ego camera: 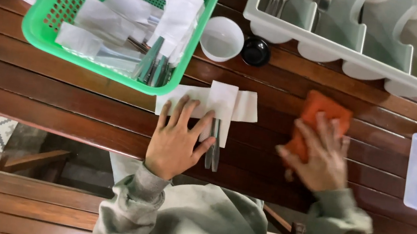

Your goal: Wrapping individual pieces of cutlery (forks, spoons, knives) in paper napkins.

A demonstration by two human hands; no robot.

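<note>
From the head view, the left hand (176,142) lies flat and open on a white napkin (210,102) wrapped around cutlery (213,148) on the table (59,84). The right hand (319,156) presses an orange sponge (318,122) near it, below a green basket (50,35).

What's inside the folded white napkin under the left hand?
Metal cutlery handles stick out below the napkin, beside the left hand. The wrapped ends are covered, so the pieces' kind is hidden.
</note>
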